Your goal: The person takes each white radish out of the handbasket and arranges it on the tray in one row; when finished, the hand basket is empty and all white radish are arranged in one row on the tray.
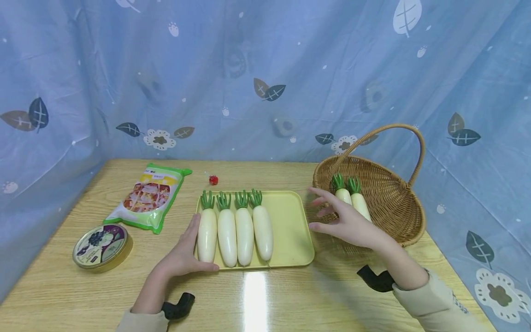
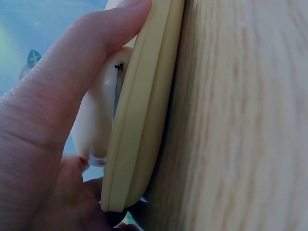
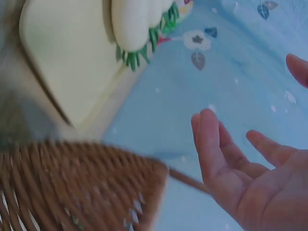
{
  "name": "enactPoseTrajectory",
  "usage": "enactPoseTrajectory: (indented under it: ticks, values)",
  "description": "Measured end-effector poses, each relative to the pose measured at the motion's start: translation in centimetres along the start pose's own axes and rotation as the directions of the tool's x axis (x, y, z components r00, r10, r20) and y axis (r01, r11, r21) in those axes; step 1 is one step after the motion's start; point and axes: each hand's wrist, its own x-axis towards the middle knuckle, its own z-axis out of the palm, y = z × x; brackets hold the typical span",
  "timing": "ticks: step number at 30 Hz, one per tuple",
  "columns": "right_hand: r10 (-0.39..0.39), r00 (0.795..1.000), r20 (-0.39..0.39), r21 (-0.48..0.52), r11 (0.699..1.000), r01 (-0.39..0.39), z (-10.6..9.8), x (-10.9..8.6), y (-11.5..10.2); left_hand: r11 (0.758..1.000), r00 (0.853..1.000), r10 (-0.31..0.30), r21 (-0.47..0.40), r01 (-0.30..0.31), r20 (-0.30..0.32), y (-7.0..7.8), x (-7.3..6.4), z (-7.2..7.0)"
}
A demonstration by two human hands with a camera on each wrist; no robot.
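Several white radishes with green tops stand side by side, like the leftmost white radish (image 1: pixel 207 235), in the left and middle of a pale yellow tray (image 1: pixel 290 230). My left hand (image 1: pixel 182 253) holds the tray's near left corner, thumb along the front rim and fingers along the left side. In the left wrist view the thumb lies over the tray's edge (image 2: pixel 139 110). My right hand (image 1: pixel 344 219) hovers at the left rim of a wicker basket (image 1: pixel 398 212), fingers spread with nothing between them. Two more white radishes (image 1: pixel 360 205) lie in that basket, partly hidden by this hand.
A green-edged food packet (image 1: pixel 149 198) lies at the back left, with a round tin (image 1: pixel 101 246) in front of it. Behind the tray sits a small red object (image 1: pixel 213 180). The basket's tall handle (image 1: pixel 419 152) arches up at the right. A blue patterned curtain (image 1: pixel 232 115) surrounds the wooden table.
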Motion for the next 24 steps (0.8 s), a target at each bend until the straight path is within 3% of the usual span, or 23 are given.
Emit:
enactPoseTrajectory:
  ticks: [14, 24]
  values:
    - [0.049, 0.999, 0.022, -0.172, 0.984, -0.045, -6.9, -1.3, 0.5, 1.000, 1.000, 0.002, 0.009, -0.002, -0.002, 0.0, -0.1, 0.0]
    - [0.179, 0.981, 0.070, -0.214, 0.964, -0.160, -10.2, -0.6, 2.9, 1.000, 1.000, 0.006, 0.013, -0.006, 0.000, -0.1, 0.0, 0.1]
